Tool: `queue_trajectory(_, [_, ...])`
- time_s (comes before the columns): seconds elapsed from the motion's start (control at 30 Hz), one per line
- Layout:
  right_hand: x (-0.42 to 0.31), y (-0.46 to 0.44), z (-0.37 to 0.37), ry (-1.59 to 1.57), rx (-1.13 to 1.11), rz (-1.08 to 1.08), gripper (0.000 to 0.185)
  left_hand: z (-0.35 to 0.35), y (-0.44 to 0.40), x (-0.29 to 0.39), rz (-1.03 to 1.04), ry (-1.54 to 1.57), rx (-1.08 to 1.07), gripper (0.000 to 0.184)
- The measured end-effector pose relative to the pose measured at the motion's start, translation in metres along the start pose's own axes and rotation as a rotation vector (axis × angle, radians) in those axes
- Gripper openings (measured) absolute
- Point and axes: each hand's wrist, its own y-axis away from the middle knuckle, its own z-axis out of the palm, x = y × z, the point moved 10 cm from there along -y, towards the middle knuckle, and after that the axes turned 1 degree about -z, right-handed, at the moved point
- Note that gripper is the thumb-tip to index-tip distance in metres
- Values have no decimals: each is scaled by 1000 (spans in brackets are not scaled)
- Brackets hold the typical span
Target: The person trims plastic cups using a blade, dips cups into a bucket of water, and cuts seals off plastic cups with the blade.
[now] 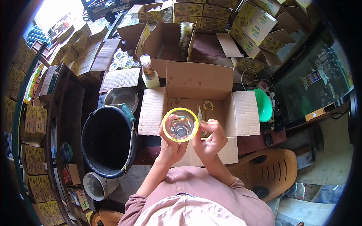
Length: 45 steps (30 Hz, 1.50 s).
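Note:
A clear plastic cup (180,124) with a yellow rim faces up toward me, its mouth open. My left hand (171,145) is wrapped round its left side and underside. Close against the cup's right edge, my right hand (210,138) is closed in a pinch. From its fingertips rises a thin, pointed, pale piece (199,113), whose kind I cannot make out. Both hands are above the near side of an open cardboard box (200,77). Inside that box lies a round printed lid (207,105).
On the left stand a black bucket (86,139) and a metal basin (130,98). A printed cup stack (147,66) and several round lids (122,60) sit behind. Another carton holds stacked cups (185,35). At right are a green bowl (264,105) and a plastic chair (277,171).

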Motion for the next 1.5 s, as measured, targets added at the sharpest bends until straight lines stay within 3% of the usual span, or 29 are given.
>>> queue_trajectory(0.57, [9, 8, 0, -122, -45, 138, 15, -1, -5, -3, -92, 110, -18, 75])
queue_trajectory(1.5, [2, -3, -1, 3, -3, -8, 19, 2, -1, 1, -61, 74, -27, 74])
